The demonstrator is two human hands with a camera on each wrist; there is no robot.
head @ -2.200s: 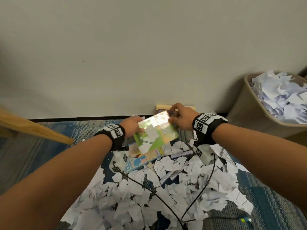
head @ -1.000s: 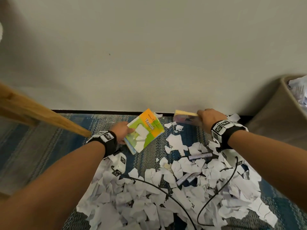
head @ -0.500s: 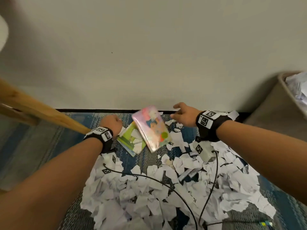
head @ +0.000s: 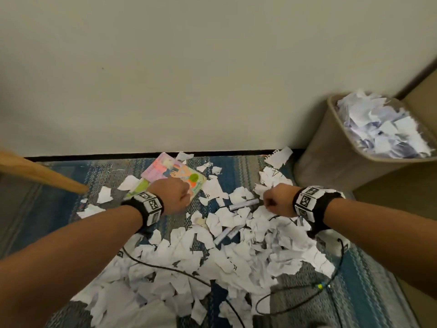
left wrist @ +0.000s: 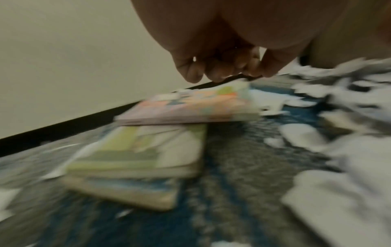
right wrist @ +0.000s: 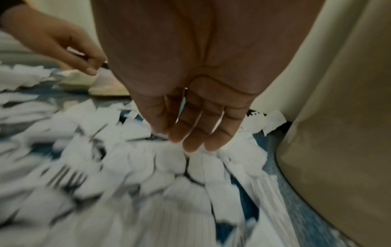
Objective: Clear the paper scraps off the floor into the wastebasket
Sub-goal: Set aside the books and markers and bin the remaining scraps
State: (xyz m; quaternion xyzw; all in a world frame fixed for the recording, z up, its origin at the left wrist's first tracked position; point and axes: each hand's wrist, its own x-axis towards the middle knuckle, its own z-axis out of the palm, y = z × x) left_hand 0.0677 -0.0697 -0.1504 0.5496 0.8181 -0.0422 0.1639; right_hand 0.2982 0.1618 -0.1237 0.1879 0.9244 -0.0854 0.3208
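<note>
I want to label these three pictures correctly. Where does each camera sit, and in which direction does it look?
Head: on the head, facing forward and down at the paper scraps, wastebasket and wall; both forearms and hands show.
Left wrist: under the left hand, facing the stacked books.
Right wrist: under the right hand, facing the scraps; the left hand shows too.
All three share the scraps and books; the wrist pictures are blurred.

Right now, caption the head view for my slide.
Both hands hover over paper scraps beside books and a full wastebasket.

text: none legible | pink book (head: 175,174) spine lettering: too small | scraps (head: 208,196): lone "R"
</note>
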